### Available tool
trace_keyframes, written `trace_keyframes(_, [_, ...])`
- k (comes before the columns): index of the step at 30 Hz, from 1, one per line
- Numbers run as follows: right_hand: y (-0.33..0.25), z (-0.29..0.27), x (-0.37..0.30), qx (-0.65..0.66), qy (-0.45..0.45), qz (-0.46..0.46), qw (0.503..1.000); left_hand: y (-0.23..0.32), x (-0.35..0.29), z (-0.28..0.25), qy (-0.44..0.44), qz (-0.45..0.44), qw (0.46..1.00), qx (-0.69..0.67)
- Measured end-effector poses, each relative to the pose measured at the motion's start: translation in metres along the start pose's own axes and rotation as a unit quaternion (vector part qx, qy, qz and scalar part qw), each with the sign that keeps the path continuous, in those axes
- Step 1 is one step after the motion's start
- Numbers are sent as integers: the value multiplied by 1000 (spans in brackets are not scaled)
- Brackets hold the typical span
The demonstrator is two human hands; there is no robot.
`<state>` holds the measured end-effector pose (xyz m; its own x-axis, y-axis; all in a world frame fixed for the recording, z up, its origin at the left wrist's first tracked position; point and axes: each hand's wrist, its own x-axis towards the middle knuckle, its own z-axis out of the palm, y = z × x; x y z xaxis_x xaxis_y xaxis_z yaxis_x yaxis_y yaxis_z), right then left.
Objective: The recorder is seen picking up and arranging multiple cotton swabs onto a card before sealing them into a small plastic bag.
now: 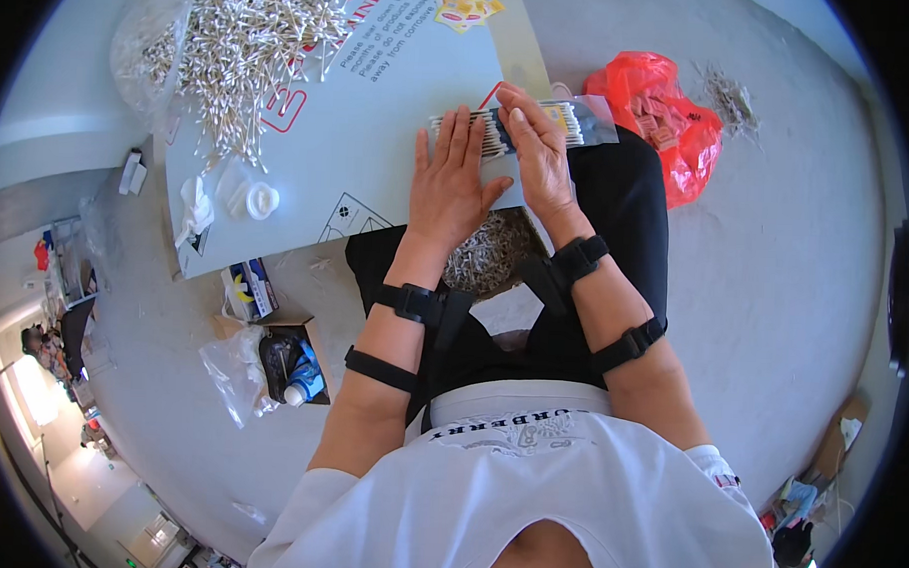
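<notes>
A row of white cotton swabs (494,137) lies on the pale board near its front right corner, partly over a dark blue strip with a yellow patch. A clear plastic sleeve (602,121) reaches past the right end of the row. My left hand (446,184) rests flat, its stretched fingers over the left end of the swabs. Tilted on its side, my right hand (541,162) touches the row farther right, with long, straight fingers and the thumb alongside. Both palms hide part of the swabs. A big heap of loose cotton swabs (253,47) covers the board's far left.
A clear bag (148,43) lies by the heap, with a round white lid (262,200) and crumpled white tissue (195,210) nearer. Below the board's edge, a box holds swabs (488,253). A red plastic bag (687,167) stands right; an open carton (317,354) lies on the floor left.
</notes>
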<state>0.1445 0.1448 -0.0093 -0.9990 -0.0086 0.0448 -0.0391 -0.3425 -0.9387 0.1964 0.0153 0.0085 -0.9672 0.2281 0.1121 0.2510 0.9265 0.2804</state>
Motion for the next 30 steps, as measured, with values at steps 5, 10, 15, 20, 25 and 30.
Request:
trace_keyframes(5, [5, 4, -4, -44, 12, -26, 999, -18, 4, 11, 198, -49, 938, -280])
trace_keyframes(10, [12, 9, -1, -69, 34, -49, 996, -13, 23, 17, 281, -148, 798, -512])
trace_keyframes(15, [15, 9, 1, -103, 21, -73, 992, -7, 33, 25, 295, -146, 775, -539])
trace_keyframes(20, [17, 5, 3, -97, 17, -74, 992, -5, 36, 24, 287, -147, 768, -554])
trace_keyframes(25, [-17, -10, 7, -243, -71, -73, 965, -25, 21, 9, 247, -132, 794, -539])
trace_keyframes(30, [-33, -26, 14, -539, -257, -211, 774, -26, 7, -12, 37, 21, 996, -75])
